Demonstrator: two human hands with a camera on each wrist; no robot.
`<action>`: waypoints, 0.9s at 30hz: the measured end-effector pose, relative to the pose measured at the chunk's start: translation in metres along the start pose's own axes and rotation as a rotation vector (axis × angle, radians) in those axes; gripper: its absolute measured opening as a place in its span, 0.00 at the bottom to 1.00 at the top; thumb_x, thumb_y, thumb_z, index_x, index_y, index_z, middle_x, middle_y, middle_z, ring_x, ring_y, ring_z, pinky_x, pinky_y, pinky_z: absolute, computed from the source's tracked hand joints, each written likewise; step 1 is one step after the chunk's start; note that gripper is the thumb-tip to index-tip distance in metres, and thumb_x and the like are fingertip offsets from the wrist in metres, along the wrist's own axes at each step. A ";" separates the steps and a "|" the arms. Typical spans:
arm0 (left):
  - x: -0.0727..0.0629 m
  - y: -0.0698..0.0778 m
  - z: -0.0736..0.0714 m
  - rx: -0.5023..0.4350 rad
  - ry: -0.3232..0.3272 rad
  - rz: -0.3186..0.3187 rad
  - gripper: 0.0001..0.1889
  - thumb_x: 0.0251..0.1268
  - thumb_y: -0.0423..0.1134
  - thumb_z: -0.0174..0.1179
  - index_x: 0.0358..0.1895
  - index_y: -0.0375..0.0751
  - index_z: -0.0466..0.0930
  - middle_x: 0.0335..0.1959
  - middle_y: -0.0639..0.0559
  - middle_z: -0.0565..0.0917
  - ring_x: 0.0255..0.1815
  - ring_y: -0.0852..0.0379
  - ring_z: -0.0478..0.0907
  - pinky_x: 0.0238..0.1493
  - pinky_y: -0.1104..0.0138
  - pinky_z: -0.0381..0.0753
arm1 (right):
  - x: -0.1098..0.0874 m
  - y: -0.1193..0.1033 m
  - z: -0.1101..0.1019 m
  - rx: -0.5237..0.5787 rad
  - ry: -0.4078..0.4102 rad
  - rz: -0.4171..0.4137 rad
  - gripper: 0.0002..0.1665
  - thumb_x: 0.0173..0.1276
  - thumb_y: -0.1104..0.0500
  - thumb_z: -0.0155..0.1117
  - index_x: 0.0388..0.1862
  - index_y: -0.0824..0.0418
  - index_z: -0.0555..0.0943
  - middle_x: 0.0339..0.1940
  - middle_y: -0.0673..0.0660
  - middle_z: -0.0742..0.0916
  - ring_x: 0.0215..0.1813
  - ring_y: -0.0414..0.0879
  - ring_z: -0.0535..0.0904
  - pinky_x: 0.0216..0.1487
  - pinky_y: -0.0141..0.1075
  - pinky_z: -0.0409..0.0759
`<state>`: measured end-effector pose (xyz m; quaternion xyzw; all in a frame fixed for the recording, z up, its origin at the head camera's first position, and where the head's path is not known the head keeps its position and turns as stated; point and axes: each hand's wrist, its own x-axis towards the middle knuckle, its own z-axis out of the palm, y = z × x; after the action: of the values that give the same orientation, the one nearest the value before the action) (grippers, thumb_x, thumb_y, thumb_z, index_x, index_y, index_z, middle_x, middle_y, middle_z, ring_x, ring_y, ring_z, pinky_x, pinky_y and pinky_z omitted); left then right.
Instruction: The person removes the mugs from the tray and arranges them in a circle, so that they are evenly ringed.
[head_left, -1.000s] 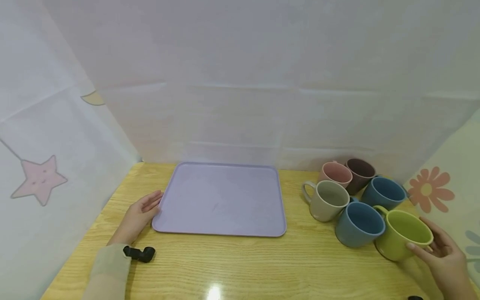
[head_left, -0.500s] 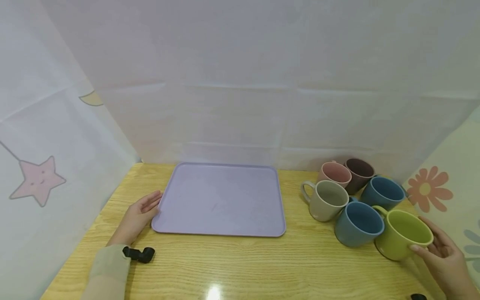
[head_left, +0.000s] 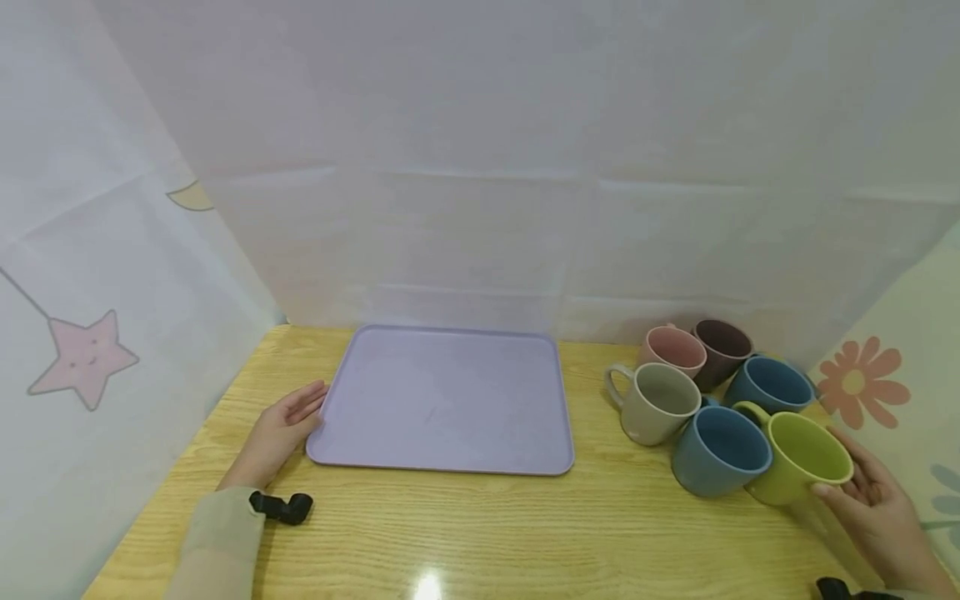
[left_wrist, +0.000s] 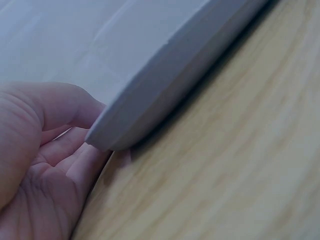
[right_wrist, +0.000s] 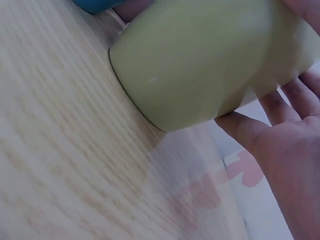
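Note:
A flat lilac tray (head_left: 450, 400) lies on the wooden table. My left hand (head_left: 281, 425) rests along its left edge, fingers stretched out; in the left wrist view they pass behind the tray's near corner (left_wrist: 145, 110). On the right, my right hand (head_left: 873, 500) grips a yellow-green mug (head_left: 783, 479) from its outer side, with the thumb near the rim and the fingers round the wall. The right wrist view shows this mug's base close to the tabletop. Its handle points away, overlapping the dark blue mug (head_left: 772, 379) behind. Left of it stands a lighter blue mug (head_left: 705, 462).
A cream mug (head_left: 648, 417), a pink mug (head_left: 667, 343) and a dark brown mug (head_left: 720, 362) stand close together near the back wall. Pale cloth (head_left: 450, 208) hangs behind the table and along both sides.
The yellow-green mug and my right hand have shifted slightly to the left and away from me. My left hand and the tray have stayed in place.

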<state>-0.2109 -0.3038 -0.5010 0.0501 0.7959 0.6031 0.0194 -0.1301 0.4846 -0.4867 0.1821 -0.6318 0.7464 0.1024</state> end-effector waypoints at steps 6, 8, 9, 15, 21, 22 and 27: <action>0.001 0.000 -0.001 0.006 0.005 -0.002 0.33 0.79 0.33 0.54 0.80 0.33 0.52 0.79 0.36 0.59 0.78 0.42 0.58 0.59 0.82 0.71 | 0.002 0.002 -0.002 0.072 -0.043 -0.012 0.47 0.69 0.89 0.39 0.83 0.65 0.49 0.75 0.50 0.73 0.68 0.38 0.75 0.58 0.31 0.80; 0.001 0.000 -0.001 0.006 0.006 -0.001 0.33 0.79 0.33 0.54 0.80 0.33 0.52 0.79 0.36 0.60 0.78 0.42 0.58 0.59 0.82 0.71 | 0.002 0.002 -0.001 0.096 -0.053 -0.014 0.47 0.68 0.89 0.38 0.83 0.65 0.48 0.75 0.50 0.74 0.68 0.39 0.76 0.58 0.32 0.80; 0.001 0.000 -0.001 0.007 0.006 -0.002 0.33 0.79 0.33 0.54 0.80 0.33 0.52 0.79 0.36 0.60 0.78 0.42 0.59 0.59 0.82 0.71 | 0.002 0.002 0.000 0.103 -0.059 -0.016 0.47 0.68 0.89 0.38 0.83 0.66 0.47 0.75 0.51 0.73 0.68 0.39 0.76 0.58 0.32 0.80; 0.002 0.000 0.000 0.006 0.008 -0.005 0.33 0.79 0.32 0.54 0.80 0.32 0.52 0.78 0.35 0.60 0.78 0.41 0.58 0.60 0.82 0.71 | 0.002 0.001 0.001 0.114 -0.086 -0.025 0.47 0.67 0.90 0.37 0.83 0.67 0.46 0.76 0.51 0.71 0.70 0.39 0.74 0.59 0.32 0.79; 0.002 -0.001 0.001 0.029 0.022 -0.006 0.31 0.80 0.33 0.52 0.80 0.32 0.53 0.78 0.35 0.61 0.77 0.42 0.59 0.59 0.83 0.70 | 0.003 -0.011 0.011 -0.103 0.042 0.002 0.38 0.77 0.80 0.40 0.82 0.62 0.55 0.71 0.44 0.75 0.65 0.31 0.75 0.55 0.21 0.78; 0.002 -0.001 0.001 0.035 0.025 -0.007 0.31 0.80 0.33 0.52 0.80 0.32 0.53 0.78 0.35 0.61 0.77 0.42 0.60 0.59 0.83 0.70 | 0.005 -0.015 0.016 -0.172 0.130 0.014 0.35 0.79 0.76 0.43 0.81 0.60 0.60 0.68 0.42 0.77 0.63 0.29 0.76 0.52 0.19 0.78; 0.001 -0.001 0.001 0.042 0.042 0.001 0.30 0.81 0.34 0.51 0.79 0.32 0.54 0.77 0.34 0.62 0.77 0.45 0.61 0.59 0.84 0.69 | 0.025 -0.037 0.049 -0.367 0.691 0.082 0.18 0.76 0.64 0.61 0.62 0.61 0.82 0.45 0.42 0.86 0.47 0.30 0.81 0.43 0.15 0.77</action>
<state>-0.2116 -0.3025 -0.5018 0.0381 0.8085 0.5873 0.0012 -0.1321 0.4411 -0.4363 -0.1266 -0.6898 0.6420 0.3098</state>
